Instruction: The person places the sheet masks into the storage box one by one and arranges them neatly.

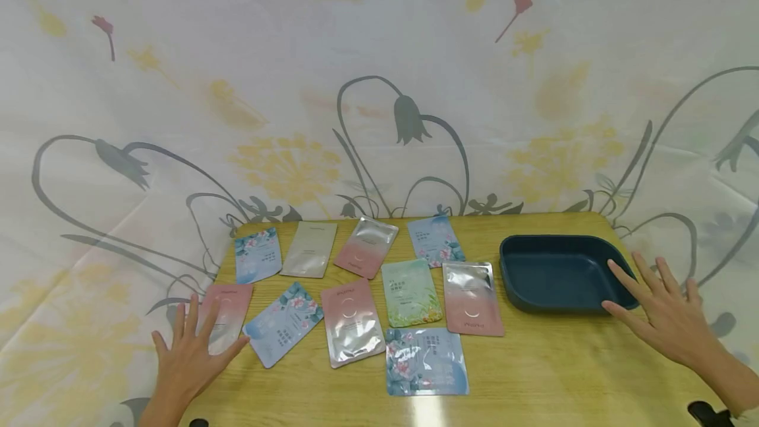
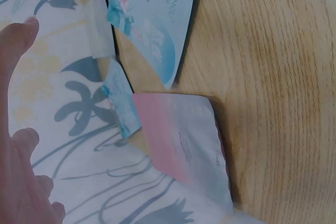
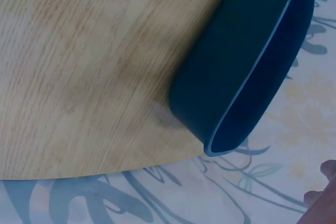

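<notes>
No grasp is made yet: fingers wide, the left hand is near a pink sachet on the table, the right hand by a tray; lifting would likely need an edge pinch.

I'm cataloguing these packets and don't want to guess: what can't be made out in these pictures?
Leftmost pink packet, head view: partly hidden behind the left hand.
Dark blue tray, head view: part of its right end is behind fingers of the right hand; right wrist view: one end is cut off by the top edge.
Green packet, head view: fine print too small to read.
</notes>
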### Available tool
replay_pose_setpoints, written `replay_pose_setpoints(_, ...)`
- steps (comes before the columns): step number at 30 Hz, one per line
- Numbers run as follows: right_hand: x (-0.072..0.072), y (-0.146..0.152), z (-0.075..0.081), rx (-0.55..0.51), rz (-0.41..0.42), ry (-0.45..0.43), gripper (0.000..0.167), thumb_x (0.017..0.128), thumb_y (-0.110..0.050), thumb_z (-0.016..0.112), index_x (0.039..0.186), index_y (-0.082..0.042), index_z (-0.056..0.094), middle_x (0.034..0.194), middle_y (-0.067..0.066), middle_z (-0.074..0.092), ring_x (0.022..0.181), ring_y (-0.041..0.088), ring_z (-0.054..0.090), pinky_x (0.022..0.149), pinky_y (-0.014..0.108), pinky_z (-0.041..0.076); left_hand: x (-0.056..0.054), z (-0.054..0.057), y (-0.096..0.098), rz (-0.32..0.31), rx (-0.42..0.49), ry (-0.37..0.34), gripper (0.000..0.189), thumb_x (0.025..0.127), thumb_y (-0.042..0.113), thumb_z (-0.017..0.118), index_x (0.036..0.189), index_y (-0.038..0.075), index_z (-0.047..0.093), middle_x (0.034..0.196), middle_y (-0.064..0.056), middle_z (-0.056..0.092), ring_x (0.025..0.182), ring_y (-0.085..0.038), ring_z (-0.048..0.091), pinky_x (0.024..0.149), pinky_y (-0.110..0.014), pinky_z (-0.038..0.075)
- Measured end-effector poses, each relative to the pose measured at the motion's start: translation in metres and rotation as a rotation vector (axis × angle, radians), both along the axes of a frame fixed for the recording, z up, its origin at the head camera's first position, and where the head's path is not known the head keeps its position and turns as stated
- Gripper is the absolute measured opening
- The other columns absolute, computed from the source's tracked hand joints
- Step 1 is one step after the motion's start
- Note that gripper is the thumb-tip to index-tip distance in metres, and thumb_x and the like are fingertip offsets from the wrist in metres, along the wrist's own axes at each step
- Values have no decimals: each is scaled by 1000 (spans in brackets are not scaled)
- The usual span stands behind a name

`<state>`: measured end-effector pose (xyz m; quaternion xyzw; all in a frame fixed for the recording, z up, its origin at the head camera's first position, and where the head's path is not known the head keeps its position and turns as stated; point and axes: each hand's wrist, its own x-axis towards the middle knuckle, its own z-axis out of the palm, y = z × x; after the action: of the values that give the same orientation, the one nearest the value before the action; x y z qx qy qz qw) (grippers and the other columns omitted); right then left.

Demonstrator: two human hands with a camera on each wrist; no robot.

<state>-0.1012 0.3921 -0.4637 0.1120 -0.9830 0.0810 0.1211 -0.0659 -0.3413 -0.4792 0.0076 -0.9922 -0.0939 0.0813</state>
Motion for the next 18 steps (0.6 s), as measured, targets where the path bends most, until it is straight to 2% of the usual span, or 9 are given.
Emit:
replay_pose_setpoints(10,-1,2,2,-12,-5,8,88,87,-51,60,153,-31,6,157,12,-7,138,46,-12,93,78,-8,-1,2,0,10,-2,18,93,79,64,60,145,5,35,153,-27,10,138,-48,8,89,-82,0)
replay_pose_setpoints(14,-1,1,2,-17,3,6,87,87,-50,61,153,-31,7,157,12,-6,138,46,-10,94,78,-7,0,3,0,14,3,22,94,79,64,61,147,7,32,153,-27,10,137,-48,10,88,-83,0)
replay_pose_setpoints(18,-3,3,0,-35,24,3,85,88,-47,61,153,-30,9,157,14,-2,139,45,-8,95,78,-4,1,4,4,10,11,19,95,80,63,59,152,13,21,153,-26,9,138,-48,9,89,-82,-1)
